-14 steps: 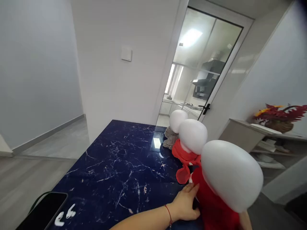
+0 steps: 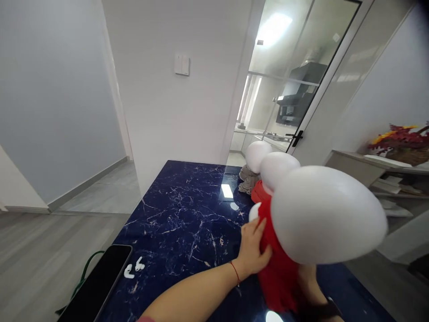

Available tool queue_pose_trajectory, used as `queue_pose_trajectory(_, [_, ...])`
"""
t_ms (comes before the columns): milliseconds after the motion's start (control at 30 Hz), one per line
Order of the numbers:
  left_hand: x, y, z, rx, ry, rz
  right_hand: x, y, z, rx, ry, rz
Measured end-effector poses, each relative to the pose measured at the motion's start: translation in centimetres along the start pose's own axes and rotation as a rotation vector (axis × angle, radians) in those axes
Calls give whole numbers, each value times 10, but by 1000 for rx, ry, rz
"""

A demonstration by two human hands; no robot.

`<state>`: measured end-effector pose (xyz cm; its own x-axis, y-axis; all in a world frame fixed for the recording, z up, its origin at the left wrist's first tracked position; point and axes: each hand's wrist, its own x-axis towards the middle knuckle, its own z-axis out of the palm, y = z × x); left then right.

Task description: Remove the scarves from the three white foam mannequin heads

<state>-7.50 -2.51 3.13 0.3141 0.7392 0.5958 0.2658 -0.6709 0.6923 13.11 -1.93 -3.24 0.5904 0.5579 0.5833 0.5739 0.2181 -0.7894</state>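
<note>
A large smooth white egg-shaped form (image 2: 328, 214), like a blank mannequin head, stands nearest me with red cloth (image 2: 276, 277) wrapped below it. My left hand (image 2: 253, 246) grips the cloth's left side, thumb and fingers curved against it. On the other side, my right hand (image 2: 306, 277) is pressed close to the cloth; its fingers are hidden. A white rounded piece (image 2: 254, 212) shows beside my left fingertips. Behind stand two similar white forms: the middle one (image 2: 279, 167) over red cloth (image 2: 259, 192), the far one (image 2: 258, 155) over grey-brown ruffled cloth (image 2: 248, 179).
The dark blue marbled table (image 2: 187, 223) carries a black phone (image 2: 97, 286) with a green cord (image 2: 82, 273) and white earbuds (image 2: 134, 267) at the left. Beyond are a glass door (image 2: 278, 76) and, to the right, a shelf (image 2: 362, 165) with a red flower arrangement (image 2: 402, 143).
The nearest white form and its red cloth have shifted away from me and upward, now covering more of the middle one. My left hand moved with it. The view has also shifted.
</note>
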Motion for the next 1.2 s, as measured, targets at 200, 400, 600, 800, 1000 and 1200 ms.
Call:
queue_pose_trajectory(200, [-4,-46,-79,265,376,-73,-8,-93,118,424,-367,-39])
queue_pose_trajectory(400, [0,-105,-129,253,543,-255,-35,-125,195,444,-605,46])
queue_pose_trajectory(600, [5,-123,-126,127,594,-373,-28,-104,202,396,-776,19])
queue_pose_trajectory(800, [3,-115,-128,59,595,-402,-27,-111,192,288,-773,-69])
queue_pose_trajectory(1000, [3,-111,-132,45,631,-408,-32,-114,187,271,-811,-164])
queue_pose_trajectory(1200, [3,-114,-132,50,665,-461,-34,-108,194,214,-783,-228])
